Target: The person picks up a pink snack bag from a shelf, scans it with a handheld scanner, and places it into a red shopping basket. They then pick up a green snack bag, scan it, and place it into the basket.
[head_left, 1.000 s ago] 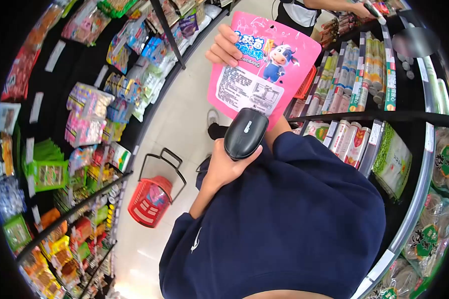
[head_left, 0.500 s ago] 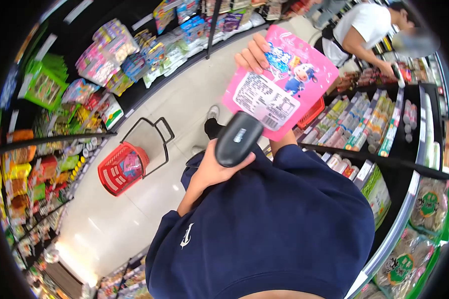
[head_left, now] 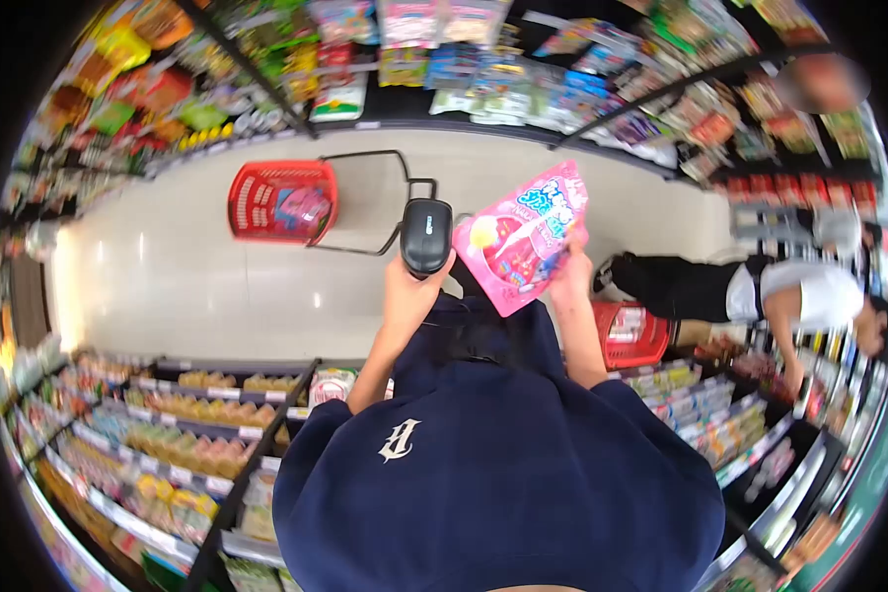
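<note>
My left hand (head_left: 414,293) is wrapped round a black handheld barcode scanner (head_left: 426,235), which stands upright in it. To its right, my right hand (head_left: 569,276) grips a pink snack pouch (head_left: 523,240) by its right edge. The pouch is tilted, and its printed front with a cartoon picture and coloured lettering faces me. A small gap lies between scanner and pouch. Part of my right hand's fingers is hidden behind the pouch.
A red shopping basket (head_left: 283,166) with pink packs inside stands on the aisle floor (head_left: 247,306), its black handle reaching towards the scanner. Another red basket (head_left: 633,335) is beside my right arm. Shelves of packaged food line both sides. A person in a white top (head_left: 819,294) bends at the right-hand shelf.
The pouch has turned from its white barcode label to its printed front and come lower. The scanner has drawn apart from it. My view has swung round, bringing the basket nearer the scanner.
</note>
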### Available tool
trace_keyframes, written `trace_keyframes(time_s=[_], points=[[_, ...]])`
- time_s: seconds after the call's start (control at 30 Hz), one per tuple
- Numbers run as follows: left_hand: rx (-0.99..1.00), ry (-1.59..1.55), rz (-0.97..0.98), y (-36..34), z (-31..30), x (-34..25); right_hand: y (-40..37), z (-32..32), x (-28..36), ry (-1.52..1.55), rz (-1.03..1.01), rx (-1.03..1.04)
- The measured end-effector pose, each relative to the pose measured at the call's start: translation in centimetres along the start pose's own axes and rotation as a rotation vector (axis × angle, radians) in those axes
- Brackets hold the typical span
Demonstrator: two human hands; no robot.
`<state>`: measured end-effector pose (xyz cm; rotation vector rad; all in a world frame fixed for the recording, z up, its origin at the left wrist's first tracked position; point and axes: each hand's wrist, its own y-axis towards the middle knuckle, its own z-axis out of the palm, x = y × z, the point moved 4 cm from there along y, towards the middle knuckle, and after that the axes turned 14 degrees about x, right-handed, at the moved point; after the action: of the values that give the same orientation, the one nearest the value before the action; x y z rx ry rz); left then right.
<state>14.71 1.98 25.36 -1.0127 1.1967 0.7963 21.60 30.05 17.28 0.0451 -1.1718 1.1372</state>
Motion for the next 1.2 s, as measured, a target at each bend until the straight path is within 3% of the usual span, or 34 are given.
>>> trace_keyframes(time_s=[0.03,0.17,0.27,0.37,0.43,0.53,0.6,0.63,0.77,0.83,0.9,0.93,1.03,1.2], points=[[-0.054,-0.003,-0.007,-0.2,-0.9,0.4,1.2,-0.4,-0.1,-0.04,-0.086,0.121],[-0.212,0.006,-0.052,-0.5,-3.7,1.7,2.2,5.4,0.3,-0.277,-0.08,0.212],[-0.293,0.016,-0.074,-1.0,-5.1,1.4,5.1,7.5,-1.6,-0.653,-0.102,0.322],[-0.37,0.046,-0.267,-2.1,-6.4,1.6,7.9,10.6,-3.9,-0.683,-0.011,0.392],[-0.405,0.05,-0.28,-2.8,-7.3,1.3,10.8,11.4,-6.9,-0.683,0.105,0.385],[-0.58,0.056,-0.462,-5.1,-8.5,2.5,13.1,14.6,-11.5,-0.587,0.348,0.407],[-0.606,-0.006,-0.638,-5.9,-9.3,2.3,14.2,18.5,-14.1,-0.567,0.346,0.495],[-0.724,0.04,-0.496,-6.1,-9.3,3.1,14.3,20.1,-15.0,-0.552,0.328,0.566],[-0.805,-0.038,-0.64,-5.2,-8.9,2.6,16.5,24.8,-20.1,-0.672,0.486,0.725],[-0.802,-0.083,-0.708,-4.7,-8.6,3.0,17.4,26.7,-21.9,-0.558,0.509,0.78],[-0.898,0.015,-0.535,-2.6,-8.0,3.0,18.7,28.4,-22.7,-0.612,0.588,0.8],[-0.843,0.03,-0.595,-1.9,-7.8,2.7,19.0,29.4,-22.8,-0.62,0.607,0.801],[-0.834,0.093,-0.514,-0.1,-7.5,1.5,20.2,31.4,-23.6,-0.695,0.64,0.829],[-0.969,0.105,-0.561,-1.6,-7.4,3.2,22.0,31.4,-27.9,-0.713,0.594,0.734]])
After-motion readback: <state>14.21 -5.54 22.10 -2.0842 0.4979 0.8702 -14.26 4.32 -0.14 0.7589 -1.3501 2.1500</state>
